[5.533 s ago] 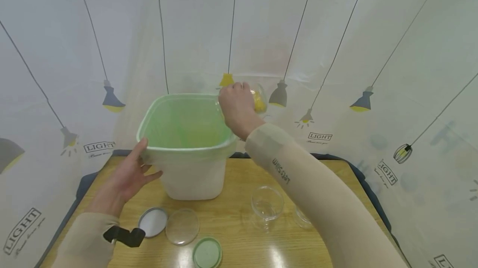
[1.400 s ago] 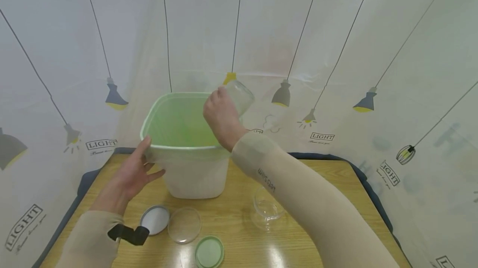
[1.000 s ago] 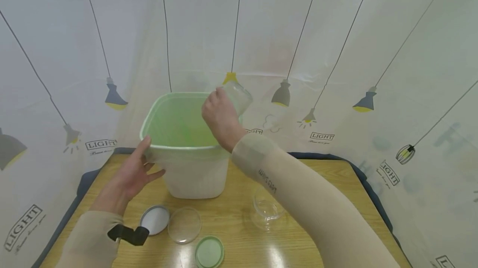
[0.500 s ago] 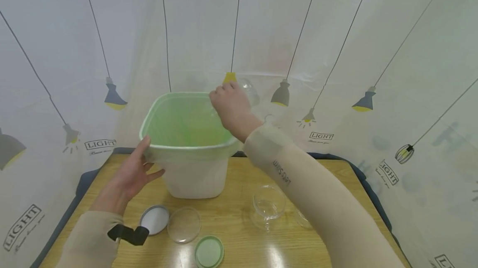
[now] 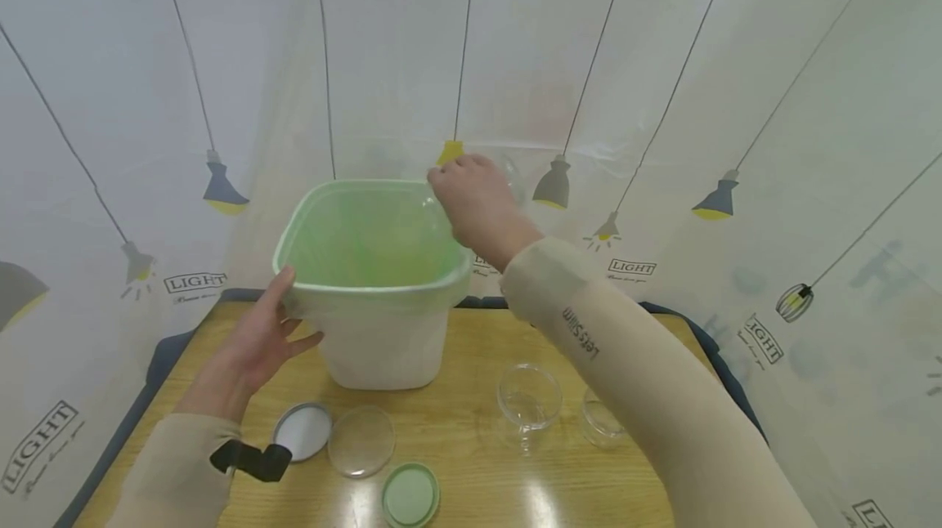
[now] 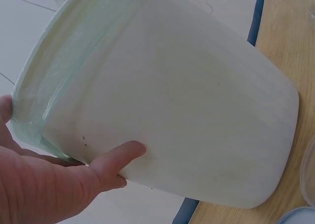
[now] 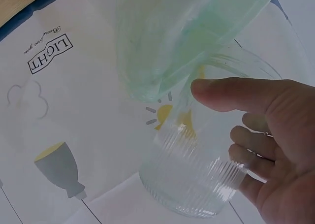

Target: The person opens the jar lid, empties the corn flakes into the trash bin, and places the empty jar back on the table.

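A white trash bin (image 5: 386, 348) stands on the table, lined with a pale green bag (image 5: 331, 225) folded over its rim. My left hand (image 5: 253, 344) grips the bin's near left edge. In the left wrist view, the left hand's fingers (image 6: 125, 152) press on the white wall. At the bin's right rim my right hand (image 5: 478, 197) holds a ribbed clear glass jar (image 7: 192, 175), mostly hidden in the head view. The jar's mouth lies against the green bag, and its base tilts up and away. No contents show in it.
In front of the bin lie a grey-rimmed lid (image 5: 303, 431), a clear round lid (image 5: 361, 442) and a green lid (image 5: 410, 497). Two clear glass vessels, one here (image 5: 528, 397) and one partly behind my right sleeve (image 5: 602, 422), stand on the wooden table (image 5: 471, 463).
The yellow contents seen in the jar earliest no longer show in it. My right hand dipped toward the bin, then moved back up and right with the jar. The left hand stayed put.
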Demonstrator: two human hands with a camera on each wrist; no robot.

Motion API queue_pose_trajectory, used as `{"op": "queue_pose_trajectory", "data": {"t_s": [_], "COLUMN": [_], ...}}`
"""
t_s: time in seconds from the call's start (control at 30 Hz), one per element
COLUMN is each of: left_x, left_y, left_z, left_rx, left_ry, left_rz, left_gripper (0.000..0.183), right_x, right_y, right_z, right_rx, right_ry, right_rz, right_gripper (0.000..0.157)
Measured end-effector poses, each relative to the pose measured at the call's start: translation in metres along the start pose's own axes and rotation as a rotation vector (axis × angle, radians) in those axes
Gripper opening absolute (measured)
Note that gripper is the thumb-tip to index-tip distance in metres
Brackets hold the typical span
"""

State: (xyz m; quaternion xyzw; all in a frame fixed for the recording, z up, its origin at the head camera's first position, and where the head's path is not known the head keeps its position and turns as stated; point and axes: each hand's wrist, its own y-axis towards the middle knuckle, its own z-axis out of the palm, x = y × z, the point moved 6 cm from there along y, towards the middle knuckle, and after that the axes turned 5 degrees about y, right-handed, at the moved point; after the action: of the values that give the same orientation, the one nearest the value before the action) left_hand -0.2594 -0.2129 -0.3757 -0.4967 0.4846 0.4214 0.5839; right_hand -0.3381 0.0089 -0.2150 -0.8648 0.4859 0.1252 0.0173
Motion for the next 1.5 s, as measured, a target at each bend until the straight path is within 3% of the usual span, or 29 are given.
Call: {"op": "queue_pose_trajectory", "data": {"t_s": [0.23, 0.43, 0.8, 1.2, 1.4, 1.5], "left_x": [0.000, 0.004, 0.002, -0.001, 0.000, -0.001], "left_y": [0.002, 0.001, 0.000, 0.000, -0.001, -0.002], "left_z": [-0.002, -0.003, 0.001, -0.001, -0.002, -0.002], "left_rx": [-0.002, 0.001, 0.001, -0.004, -0.011, -0.010], "left_ry": [0.000, -0.019, 0.013, 0.008, -0.005, -0.006], "left_rz": [-0.005, -0.016, -0.002, 0.000, -0.013, -0.011], "left_gripper": [0.074, 0.076, 0.077, 0.077, 0.079, 0.079], "right_x": [0.026, 0.045, 0.042, 0.034, 0.036, 0.036], "right_y": [0.004, 0.008, 0.008, 0.007, 0.006, 0.006], "right_z": [0.005, 0.013, 0.007, 0.008, 0.010, 0.009], "right_rx": [-0.037, -0.043, -0.034, -0.038, -0.042, -0.062], "right_ry": [-0.281, -0.404, -0.261, -0.217, -0.243, -0.195], "right_rz": [-0.081, -0.123, -0.090, -0.064, -0.102, -0.107], "right_gripper": [0.046, 0.046, 0.052, 0.049, 0.049, 0.051]}}
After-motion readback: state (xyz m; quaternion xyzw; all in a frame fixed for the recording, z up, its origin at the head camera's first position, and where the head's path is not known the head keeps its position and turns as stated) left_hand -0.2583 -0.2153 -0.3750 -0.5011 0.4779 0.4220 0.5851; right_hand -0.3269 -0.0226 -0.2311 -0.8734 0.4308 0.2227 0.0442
